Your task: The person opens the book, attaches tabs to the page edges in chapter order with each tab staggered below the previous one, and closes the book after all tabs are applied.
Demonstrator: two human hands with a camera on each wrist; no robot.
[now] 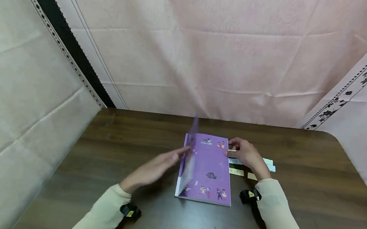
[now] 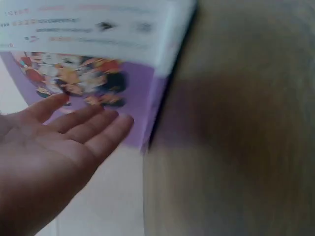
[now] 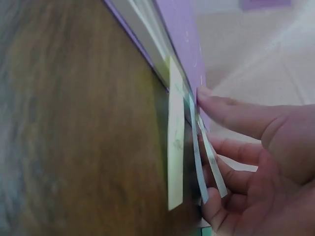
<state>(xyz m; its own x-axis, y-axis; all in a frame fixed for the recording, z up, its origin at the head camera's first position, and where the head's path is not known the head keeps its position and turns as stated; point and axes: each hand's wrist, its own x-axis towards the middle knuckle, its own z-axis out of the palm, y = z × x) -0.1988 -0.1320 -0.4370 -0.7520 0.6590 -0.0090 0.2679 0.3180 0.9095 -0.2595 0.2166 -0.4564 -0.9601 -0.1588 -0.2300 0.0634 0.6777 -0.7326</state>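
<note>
A purple book (image 1: 209, 167) with small printed figures lies on the table, its cover (image 1: 188, 166) standing nearly upright along the left side. My left hand (image 1: 157, 168) reaches from the left with fingers extended, fingertips right at that cover. In the left wrist view, the cover's outer face (image 2: 140, 88) shows a colourful group picture and white printed areas. At the book's right edge, my right hand (image 1: 247, 154) pinches the edge, thumb (image 3: 221, 105) on the purple face and fingers below. Paper strips, one yellow (image 3: 175, 142) and one blue (image 3: 198, 152), stick out from the pages beside these fingers.
More strips, a blue one (image 1: 272, 168) and a yellow one (image 1: 251, 176), show around the right wrist. The brown wooden table (image 1: 129, 135) meets a pale cloth hanging (image 1: 191, 57) at its back edge. Pale cloth (image 1: 16, 114) also hangs at the left.
</note>
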